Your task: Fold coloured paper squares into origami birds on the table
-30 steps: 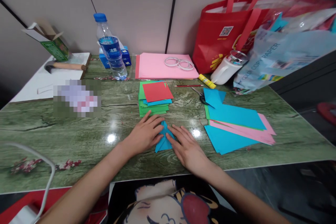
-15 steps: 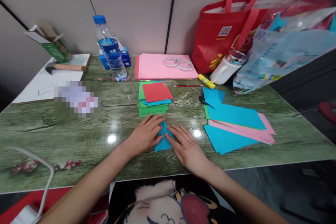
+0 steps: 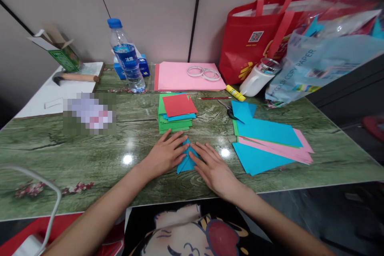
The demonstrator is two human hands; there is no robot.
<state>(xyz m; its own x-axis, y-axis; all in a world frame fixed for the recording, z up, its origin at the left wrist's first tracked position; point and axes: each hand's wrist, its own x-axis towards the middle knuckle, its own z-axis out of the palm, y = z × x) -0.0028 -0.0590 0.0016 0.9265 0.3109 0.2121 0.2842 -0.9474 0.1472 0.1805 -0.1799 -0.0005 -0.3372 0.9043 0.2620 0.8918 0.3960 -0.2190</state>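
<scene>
A small folded piece of blue paper [image 3: 187,163], roughly triangular, lies on the table near its front edge. My left hand [image 3: 168,153] rests on its left side, fingers stretched out and slightly apart. From the right, my right hand [image 3: 213,168] lays its spread fingertips on the paper's other side. Parts of the paper's edges are hidden beneath the fingers. Just behind the hands sits a stack of square sheets in green and blue, topped by a red sheet [image 3: 179,105].
Blue and pink paper pieces [image 3: 268,133] lie to the right, beside scissors [image 3: 230,113], a pencil [image 3: 214,98] and a glue stick [image 3: 235,93]. Farther back stand a water bottle [image 3: 127,58], a white mug [image 3: 259,80] and a red bag [image 3: 240,44]. A hammer [image 3: 76,77] lies left.
Both hands stay on the blue paper, with only a slight shift of the left fingers over it. Nothing else on the table has visibly moved.
</scene>
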